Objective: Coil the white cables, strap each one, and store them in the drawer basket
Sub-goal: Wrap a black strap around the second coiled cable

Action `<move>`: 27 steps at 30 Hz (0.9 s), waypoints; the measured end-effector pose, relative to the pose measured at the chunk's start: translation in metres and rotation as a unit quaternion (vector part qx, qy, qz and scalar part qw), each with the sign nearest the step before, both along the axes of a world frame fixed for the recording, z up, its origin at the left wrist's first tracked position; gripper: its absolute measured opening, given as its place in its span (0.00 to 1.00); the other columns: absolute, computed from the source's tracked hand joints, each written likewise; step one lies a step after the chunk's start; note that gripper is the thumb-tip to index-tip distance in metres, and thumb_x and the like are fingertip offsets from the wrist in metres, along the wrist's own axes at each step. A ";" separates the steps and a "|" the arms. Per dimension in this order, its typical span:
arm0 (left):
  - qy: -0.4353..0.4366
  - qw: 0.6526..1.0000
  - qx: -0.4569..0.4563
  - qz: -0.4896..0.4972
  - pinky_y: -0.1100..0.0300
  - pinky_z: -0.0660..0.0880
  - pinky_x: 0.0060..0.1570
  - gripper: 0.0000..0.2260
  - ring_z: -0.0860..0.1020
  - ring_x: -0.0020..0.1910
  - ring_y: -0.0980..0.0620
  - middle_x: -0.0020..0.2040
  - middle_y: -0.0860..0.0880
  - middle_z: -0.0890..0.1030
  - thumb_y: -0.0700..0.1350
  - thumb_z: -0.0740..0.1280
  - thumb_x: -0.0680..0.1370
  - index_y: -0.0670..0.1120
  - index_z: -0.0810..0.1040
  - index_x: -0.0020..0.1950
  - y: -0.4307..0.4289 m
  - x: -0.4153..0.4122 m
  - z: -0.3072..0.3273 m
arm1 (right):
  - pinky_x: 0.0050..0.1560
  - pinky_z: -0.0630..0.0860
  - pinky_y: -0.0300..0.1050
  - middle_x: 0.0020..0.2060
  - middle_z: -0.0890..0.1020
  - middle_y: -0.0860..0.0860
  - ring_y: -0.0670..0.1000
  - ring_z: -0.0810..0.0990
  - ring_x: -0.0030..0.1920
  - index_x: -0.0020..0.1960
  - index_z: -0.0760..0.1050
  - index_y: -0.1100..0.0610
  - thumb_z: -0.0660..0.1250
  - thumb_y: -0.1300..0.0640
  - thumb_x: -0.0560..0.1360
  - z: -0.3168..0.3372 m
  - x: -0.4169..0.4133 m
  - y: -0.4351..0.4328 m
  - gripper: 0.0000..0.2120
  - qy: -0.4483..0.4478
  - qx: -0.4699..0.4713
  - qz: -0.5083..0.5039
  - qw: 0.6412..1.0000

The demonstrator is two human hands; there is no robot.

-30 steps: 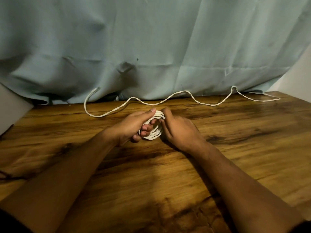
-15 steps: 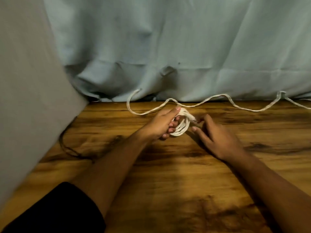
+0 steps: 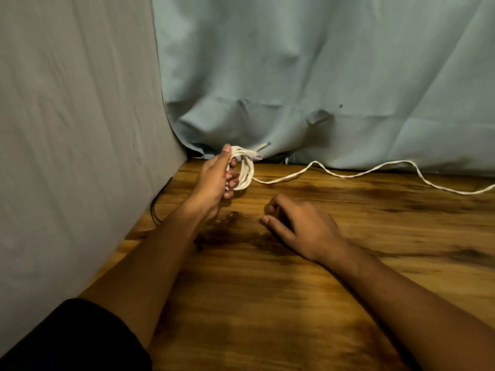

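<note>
My left hand (image 3: 217,180) grips a coiled white cable (image 3: 246,170), held upright above the wooden table (image 3: 267,303) near the back left corner. Two cable ends stick out of the coil's top toward the curtain. A second white cable (image 3: 375,171) lies loose along the back of the table and runs off the right edge; its near end reaches the coil, and I cannot tell whether they are joined. My right hand (image 3: 302,228) hovers low over the table to the right of the coil, fingers loosely curled, holding nothing. No drawer basket is in view.
A pale blue curtain (image 3: 321,89) hangs along the back of the table. A grey fabric-covered panel (image 3: 75,129) stands along the left side. A thin dark cord (image 3: 154,210) lies at the foot of that panel.
My view has swung left. My right hand has let go of the coil and drawn back toward me. My left hand has carried the coil toward the back left corner.
</note>
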State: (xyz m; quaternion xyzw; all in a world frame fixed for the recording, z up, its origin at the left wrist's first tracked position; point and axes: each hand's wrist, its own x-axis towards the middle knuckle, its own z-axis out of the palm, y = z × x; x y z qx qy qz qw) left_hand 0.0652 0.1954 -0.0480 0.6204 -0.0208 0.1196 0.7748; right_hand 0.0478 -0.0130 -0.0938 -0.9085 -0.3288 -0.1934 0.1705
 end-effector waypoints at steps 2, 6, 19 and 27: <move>0.006 0.999 -0.005 0.032 0.65 0.56 0.22 0.19 0.65 0.23 0.56 0.26 0.54 0.65 0.58 0.58 0.85 0.49 0.70 0.39 0.005 0.008 -0.007 | 0.39 0.69 0.47 0.46 0.84 0.46 0.54 0.82 0.48 0.55 0.71 0.46 0.63 0.39 0.81 0.001 0.006 0.007 0.11 0.004 0.004 0.001 1.000; 0.016 0.999 -0.011 0.051 0.64 0.57 0.22 0.19 0.65 0.24 0.56 0.26 0.54 0.67 0.58 0.58 0.85 0.49 0.71 0.40 0.012 0.022 -0.012 | 0.40 0.70 0.47 0.46 0.83 0.45 0.53 0.82 0.49 0.55 0.71 0.46 0.63 0.39 0.81 0.002 0.020 0.016 0.11 0.005 0.004 -0.013 1.000; -0.002 0.995 -0.067 0.073 0.67 0.55 0.21 0.19 0.64 0.23 0.56 0.26 0.53 0.64 0.56 0.57 0.86 0.48 0.70 0.39 0.081 0.011 0.007 | 0.43 0.78 0.47 0.45 0.80 0.40 0.41 0.77 0.44 0.54 0.75 0.43 0.59 0.35 0.80 0.007 -0.004 0.076 0.14 0.078 0.009 0.091 0.993; 0.061 0.994 -0.059 0.065 0.67 0.53 0.23 0.19 0.63 0.24 0.56 0.26 0.54 0.64 0.58 0.59 0.85 0.50 0.70 0.38 0.099 0.010 -0.021 | 0.49 0.72 0.44 0.48 0.77 0.40 0.40 0.74 0.48 0.53 0.76 0.43 0.68 0.45 0.80 0.001 -0.017 0.114 0.03 0.098 -0.002 0.151 0.984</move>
